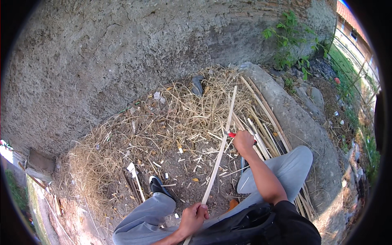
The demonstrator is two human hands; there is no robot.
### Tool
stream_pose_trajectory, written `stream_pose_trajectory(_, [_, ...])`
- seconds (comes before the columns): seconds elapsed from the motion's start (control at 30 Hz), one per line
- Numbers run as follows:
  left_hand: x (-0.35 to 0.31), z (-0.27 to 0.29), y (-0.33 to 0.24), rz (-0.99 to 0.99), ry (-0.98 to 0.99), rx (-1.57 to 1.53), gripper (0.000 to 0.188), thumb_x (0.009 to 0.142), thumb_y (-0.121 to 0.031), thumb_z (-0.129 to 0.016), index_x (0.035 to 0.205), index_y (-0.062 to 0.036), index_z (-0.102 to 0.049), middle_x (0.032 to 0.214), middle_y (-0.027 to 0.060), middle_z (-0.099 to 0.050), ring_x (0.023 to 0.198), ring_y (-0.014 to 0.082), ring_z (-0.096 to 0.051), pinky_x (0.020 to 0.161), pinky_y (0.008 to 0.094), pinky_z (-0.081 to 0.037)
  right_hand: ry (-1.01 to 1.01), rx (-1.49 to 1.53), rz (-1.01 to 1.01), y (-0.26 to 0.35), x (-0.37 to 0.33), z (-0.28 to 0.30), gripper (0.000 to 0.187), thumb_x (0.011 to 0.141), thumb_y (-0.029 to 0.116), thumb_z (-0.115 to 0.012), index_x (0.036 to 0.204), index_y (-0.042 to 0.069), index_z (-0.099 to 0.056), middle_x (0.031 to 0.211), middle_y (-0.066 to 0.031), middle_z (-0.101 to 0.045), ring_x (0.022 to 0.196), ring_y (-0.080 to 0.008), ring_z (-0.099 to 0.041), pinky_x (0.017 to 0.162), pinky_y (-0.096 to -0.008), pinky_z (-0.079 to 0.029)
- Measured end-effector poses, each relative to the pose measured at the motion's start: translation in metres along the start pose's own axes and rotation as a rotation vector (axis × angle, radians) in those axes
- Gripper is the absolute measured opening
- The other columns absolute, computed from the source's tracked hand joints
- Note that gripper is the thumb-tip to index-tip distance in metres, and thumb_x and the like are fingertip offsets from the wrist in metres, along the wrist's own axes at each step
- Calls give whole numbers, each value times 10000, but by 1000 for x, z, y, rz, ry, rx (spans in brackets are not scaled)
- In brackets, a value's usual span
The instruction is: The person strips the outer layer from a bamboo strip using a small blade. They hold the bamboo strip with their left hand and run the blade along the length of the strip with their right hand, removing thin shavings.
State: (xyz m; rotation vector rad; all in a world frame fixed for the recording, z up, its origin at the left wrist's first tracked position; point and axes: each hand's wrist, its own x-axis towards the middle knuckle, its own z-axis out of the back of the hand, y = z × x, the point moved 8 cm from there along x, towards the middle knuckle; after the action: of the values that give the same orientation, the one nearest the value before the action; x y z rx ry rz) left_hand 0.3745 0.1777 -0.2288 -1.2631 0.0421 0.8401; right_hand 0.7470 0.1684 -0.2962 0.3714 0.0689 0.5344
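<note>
A long, pale wooden strip (218, 161), flat and narrow like split bamboo, slants up and away between my knees. Its near part is in the closed fingers of my left hand (193, 219), low in front of my body. Farther up and to the right, my right hand (243, 141) is closed around a red-handled tool (232, 134). The tool's small metal head meets or overlaps the strip's edge; its exact kind is too small to make out.
Several long strips (267, 118) lie in a bundle by my right leg, along a concrete ledge (304, 108). Dry straw (179, 102) and wood chips cover the ground. A dark shoe-like object (198, 85) rests on the straw near the rough wall (134, 45).
</note>
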Motion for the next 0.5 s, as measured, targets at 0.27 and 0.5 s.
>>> stream_pose_trajectory(0.27, [-1,3,5,23,39,39,272,998,-198,-492,946,21,-645,655,70,-658,586,143,-633,585,308,-498,29,-94,9,-15,5,-13,213,837,161,-569,817,36,-740,839,-208,-711,781,-371,-710,714,-482,-550])
stream_pose_trajectory(0.5, [0,6,12,122,106,-70,270,1001,-201,-493,949,16,-645,658,41,-642,553,96,-549,548,281,-457,63,-146,17,-24,7,-31,220,841,166,-565,839,53,-754,840,-198,-716,782,-366,-714,715,-470,-554])
